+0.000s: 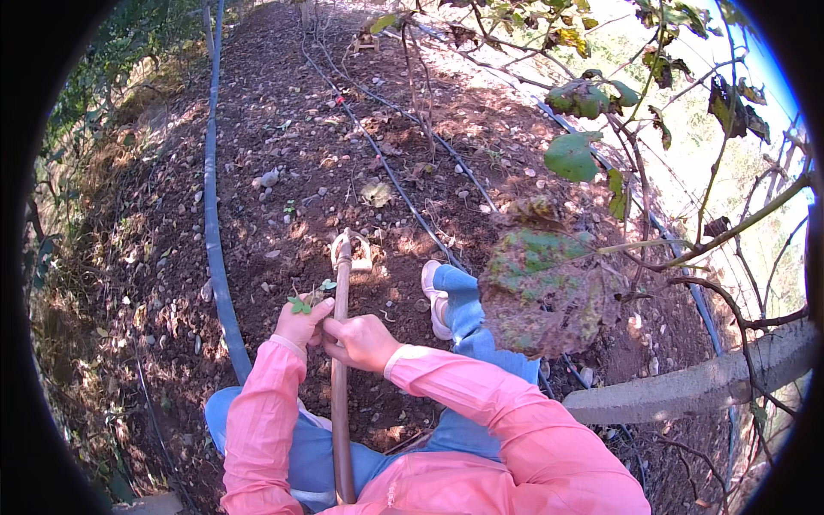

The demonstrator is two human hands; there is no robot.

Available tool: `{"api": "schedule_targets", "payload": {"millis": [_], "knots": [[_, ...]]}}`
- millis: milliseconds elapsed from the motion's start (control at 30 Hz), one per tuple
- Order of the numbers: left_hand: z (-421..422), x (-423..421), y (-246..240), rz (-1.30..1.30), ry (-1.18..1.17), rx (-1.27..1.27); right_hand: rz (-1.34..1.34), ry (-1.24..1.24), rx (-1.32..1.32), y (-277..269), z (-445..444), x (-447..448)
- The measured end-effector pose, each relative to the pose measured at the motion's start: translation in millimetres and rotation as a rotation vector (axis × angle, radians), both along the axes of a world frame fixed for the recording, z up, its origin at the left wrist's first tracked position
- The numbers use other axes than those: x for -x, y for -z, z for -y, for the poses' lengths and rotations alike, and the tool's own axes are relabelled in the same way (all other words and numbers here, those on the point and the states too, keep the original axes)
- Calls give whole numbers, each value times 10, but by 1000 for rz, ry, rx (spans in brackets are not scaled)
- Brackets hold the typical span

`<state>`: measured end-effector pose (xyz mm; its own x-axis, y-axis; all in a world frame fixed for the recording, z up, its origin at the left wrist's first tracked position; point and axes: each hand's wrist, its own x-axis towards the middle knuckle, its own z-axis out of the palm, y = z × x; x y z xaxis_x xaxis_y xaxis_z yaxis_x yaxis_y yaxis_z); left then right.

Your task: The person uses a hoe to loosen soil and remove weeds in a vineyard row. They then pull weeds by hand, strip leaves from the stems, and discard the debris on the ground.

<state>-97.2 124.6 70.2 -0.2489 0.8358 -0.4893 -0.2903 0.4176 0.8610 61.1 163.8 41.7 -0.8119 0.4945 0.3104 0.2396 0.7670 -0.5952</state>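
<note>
My left hand [301, 323] is closed around a small green-leaved plant [300, 305], whose leaves stick out above the thumb. Close against it, my right hand [362, 341] has its fingertips pinched together at the left hand's fingers; what lies between them is hidden. A long wooden handle [341, 412] of a hand tool runs up from my lap, passing beneath the right hand. At its far end, a pale stirrup-shaped metal head [362, 262] rests on the brown, stony soil.
A flat blue hose [214, 212] runs along the left. Thin black drip lines [393, 174] cross the soil ahead. Vine branches and a large withered leaf [547, 290] hang at the right, above a concrete post [689, 380]. A small wooden stool [366, 44] stands farther off.
</note>
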Motion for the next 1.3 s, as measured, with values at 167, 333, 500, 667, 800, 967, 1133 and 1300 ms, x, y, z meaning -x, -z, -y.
{"api": "schedule_targets", "payload": {"millis": [167,333,500,667,800,967,1133,1300], "knots": [[149,-254,360,11,-85,-9,-45,39,61,599,436,-327],[311,-637,826,252,-174,95,65,294,450,905,660,-498],[419,-937,1120,215,-143,79,49,383,251,1031,571,-615],[361,-889,1239,112,-107,116,-129,535,476,1385,629,-451],[389,-879,1301,42,23,267,-754,673,1576,1445,353,-314],[479,-926,1466,-60,249,369,-705,603,1356,1201,359,-181],[512,-907,1528,-169,311,320,-489,735,1072,1315,482,-61],[564,-972,1468,-203,265,264,-476,764,1067,1469,497,-1]]}}
